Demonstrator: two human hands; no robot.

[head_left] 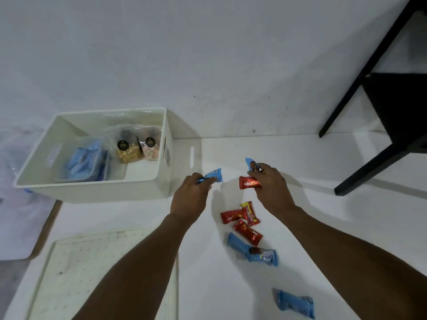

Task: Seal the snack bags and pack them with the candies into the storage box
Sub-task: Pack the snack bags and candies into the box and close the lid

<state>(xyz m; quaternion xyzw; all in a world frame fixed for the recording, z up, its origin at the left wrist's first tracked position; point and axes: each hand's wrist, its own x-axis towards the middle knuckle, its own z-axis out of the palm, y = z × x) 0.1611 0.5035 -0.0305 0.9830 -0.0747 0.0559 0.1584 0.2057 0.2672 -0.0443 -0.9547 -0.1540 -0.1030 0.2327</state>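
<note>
A white storage box (159,158) stands at the left on the white surface. Inside it lie two clear snack bags (136,150) with black round labels and a bag of blue candies (85,161). My left hand (190,196) pinches a blue candy (213,176) just right of the box's near corner. My right hand (269,188) grips a red candy (249,183) and at least one more wrapper, blue and red (251,164). Loose red candies (240,219) and blue candies (251,249) lie on the surface below my right hand. Another blue candy (295,304) lies near the bottom edge.
The box's white lid (187,153) lies flat behind the box's right side. A white perforated tray (76,269) sits at the lower left. A black chair (390,107) stands at the right. Clear plastic (20,218) lies at the far left.
</note>
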